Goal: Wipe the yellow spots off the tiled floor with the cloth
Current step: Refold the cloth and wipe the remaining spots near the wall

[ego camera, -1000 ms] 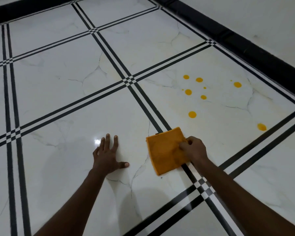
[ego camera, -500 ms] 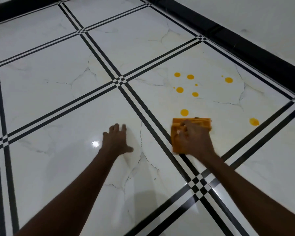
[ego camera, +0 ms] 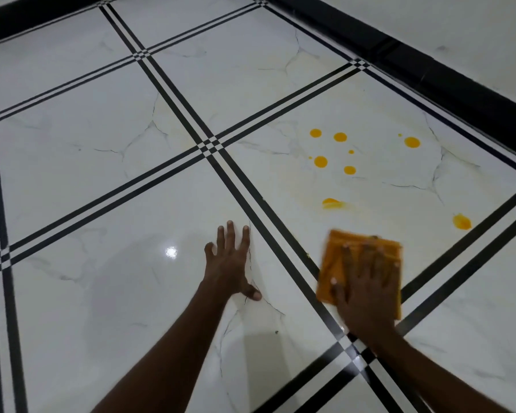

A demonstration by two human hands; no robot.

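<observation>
A folded orange cloth (ego camera: 334,263) lies flat on the white marble tile, and my right hand (ego camera: 365,290) presses down on it with fingers spread. Several yellow spots (ego camera: 320,161) dot the tile beyond the cloth. The nearest spot (ego camera: 332,203) is smeared into a pale streak. Another spot (ego camera: 461,222) sits to the right, near the black tile lines. My left hand (ego camera: 228,260) rests flat on the neighbouring tile, fingers apart and holding nothing. The cloth and right hand are blurred with motion.
The floor (ego camera: 102,174) is glossy white marble tile crossed by black double lines. A black skirting band (ego camera: 429,76) runs along the wall at the upper right. A bright light reflection (ego camera: 171,252) shines left of my left hand.
My right hand slid the cloth forward over the nearest yellow spot and back toward me, leaving that spot smeared. The hand now lies flat on the cloth. My left hand stayed planted.
</observation>
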